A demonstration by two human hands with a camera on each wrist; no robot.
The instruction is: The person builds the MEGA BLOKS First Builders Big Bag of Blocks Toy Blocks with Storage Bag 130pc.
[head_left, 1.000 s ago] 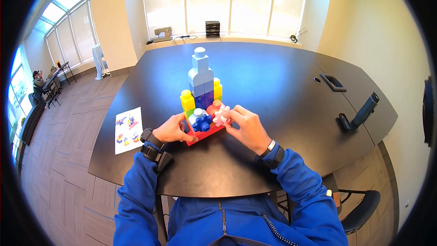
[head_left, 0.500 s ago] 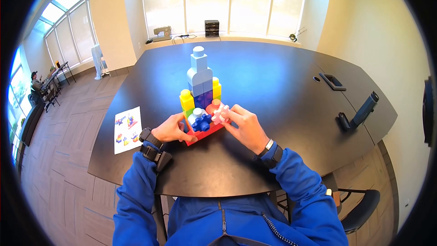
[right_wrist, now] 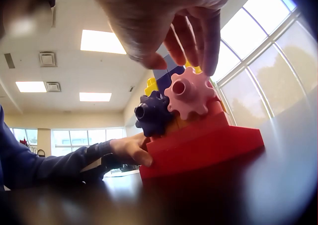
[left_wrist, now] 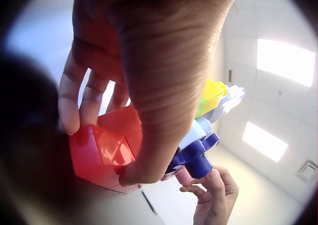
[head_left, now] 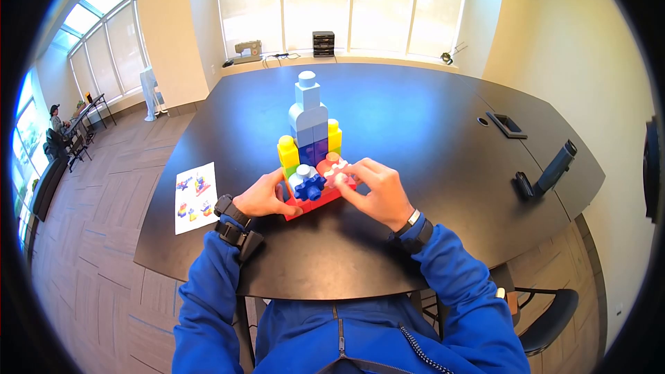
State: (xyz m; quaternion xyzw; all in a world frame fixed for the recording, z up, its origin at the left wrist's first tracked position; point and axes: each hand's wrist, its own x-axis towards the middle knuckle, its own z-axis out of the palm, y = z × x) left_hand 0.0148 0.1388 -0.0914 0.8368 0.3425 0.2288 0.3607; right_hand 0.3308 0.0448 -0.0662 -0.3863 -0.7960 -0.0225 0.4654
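Note:
A toy block tower stands on a red base point(head_left: 315, 202), with a light blue column point(head_left: 307, 116) rising at its back. My left hand point(head_left: 263, 195) grips the base's left end, thumb in front and fingers on the far side. A dark blue gear point(right_wrist: 153, 113) sits on the front of a light blue block point(head_left: 299, 174). Beside it, a pink gear point(right_wrist: 191, 93) lies against the front of an orange-red round-topped block point(head_left: 331, 159). My right hand point(head_left: 379, 192) reaches over the pink gear, fingers extended, fingertips at its upper edge.
A printed picture sheet point(head_left: 194, 197) lies left of the tower. Toward the right of the black table point(head_left: 415, 125) stand a dark upright device point(head_left: 556, 166) and a square table opening point(head_left: 508, 125). Another person point(head_left: 57, 121) sits at a far table on the left.
The pink gear, pinched in my right hand before, has moved in against the orange-red block. My right fingers have loosened around it. The tower has shifted slightly right; my left hand keeps its grip.

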